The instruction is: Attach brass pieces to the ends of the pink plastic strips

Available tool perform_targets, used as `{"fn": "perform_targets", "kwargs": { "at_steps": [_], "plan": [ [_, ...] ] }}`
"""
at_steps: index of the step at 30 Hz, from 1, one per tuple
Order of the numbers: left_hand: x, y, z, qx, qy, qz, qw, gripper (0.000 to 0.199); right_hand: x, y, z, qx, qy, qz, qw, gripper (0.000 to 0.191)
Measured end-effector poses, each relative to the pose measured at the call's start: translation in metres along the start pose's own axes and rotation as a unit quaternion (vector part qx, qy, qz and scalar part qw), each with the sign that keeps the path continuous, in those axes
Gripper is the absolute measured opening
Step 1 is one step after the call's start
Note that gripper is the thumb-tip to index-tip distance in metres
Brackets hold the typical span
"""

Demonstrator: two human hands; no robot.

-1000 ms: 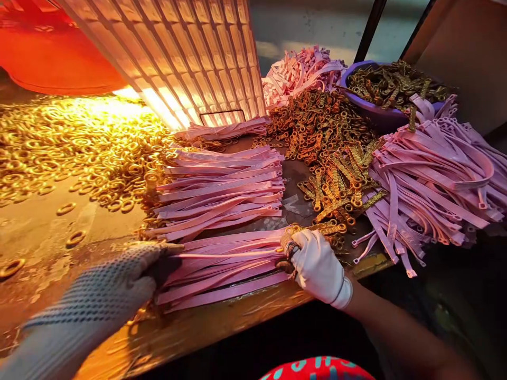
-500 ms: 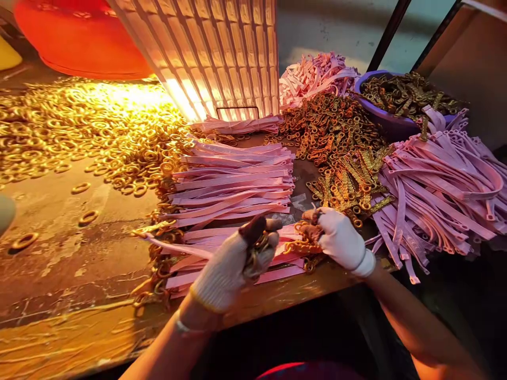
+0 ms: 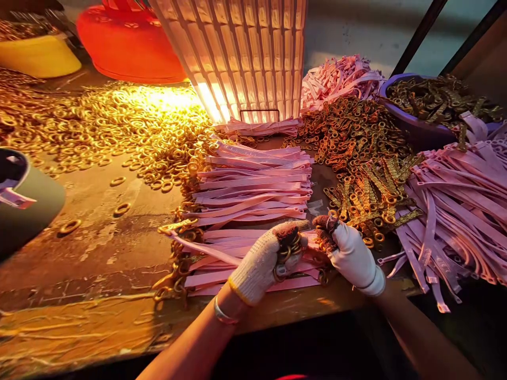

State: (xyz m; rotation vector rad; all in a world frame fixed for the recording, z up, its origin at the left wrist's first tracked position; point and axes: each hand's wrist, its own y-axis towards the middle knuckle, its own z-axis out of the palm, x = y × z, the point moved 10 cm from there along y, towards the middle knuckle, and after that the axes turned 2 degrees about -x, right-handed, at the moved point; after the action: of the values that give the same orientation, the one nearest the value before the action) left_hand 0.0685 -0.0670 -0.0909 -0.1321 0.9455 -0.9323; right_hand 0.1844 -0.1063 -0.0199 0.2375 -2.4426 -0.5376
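Note:
My left hand (image 3: 269, 261), in a knit work glove with dark fingertips, is closed around several gold rings (image 3: 291, 249). Its fingertips point toward my right hand (image 3: 350, 253), almost touching it. That hand, in a white glove with dark fingertips, pinches something small that its fingers hide. Below both hands lies a row of pink straps (image 3: 253, 184) with gold fittings along their left ends. One pink strap (image 3: 206, 248) slants across the row and goes out of sight behind my left hand; its left end carries a gold tag (image 3: 178, 227).
Loose gold rings (image 3: 150, 132) are heaped at the back left. Gold tags (image 3: 356, 132) lie in a pile at right, before a purple basin (image 3: 400, 113). More pink straps (image 3: 455, 211) hang over the table edge. A grey-green container (image 3: 35, 211) stands at left.
The view has swung left, showing more of the container and a yellow tub. My left fingertips have come closer to my right fingers. The rings are still in my left hand.

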Motion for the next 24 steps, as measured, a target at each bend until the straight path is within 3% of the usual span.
{"fn": "perform_targets", "kwargs": {
  "at_steps": [6,12,15,19,24],
  "plan": [
    [-0.005,0.014,0.004,0.001,0.101,0.051,0.994,0.045,0.014,0.018,0.001,0.009,0.065,0.037,0.997,0.048],
    [-0.002,0.021,-0.003,-0.051,0.150,0.074,0.985,0.064,0.013,0.028,0.015,0.058,-0.008,0.068,0.996,0.055],
    [-0.001,0.022,-0.007,-0.065,0.157,0.088,0.981,0.063,0.010,0.030,0.022,0.084,-0.015,0.083,0.993,0.057],
    [0.000,0.024,-0.012,-0.091,0.107,0.091,0.986,0.055,0.012,0.033,0.028,0.098,0.060,0.096,0.989,0.056],
    [0.012,0.031,0.003,-0.008,-0.040,-0.007,0.999,0.059,-0.004,0.030,0.031,0.037,0.200,0.154,0.967,0.046]
  ]
}}
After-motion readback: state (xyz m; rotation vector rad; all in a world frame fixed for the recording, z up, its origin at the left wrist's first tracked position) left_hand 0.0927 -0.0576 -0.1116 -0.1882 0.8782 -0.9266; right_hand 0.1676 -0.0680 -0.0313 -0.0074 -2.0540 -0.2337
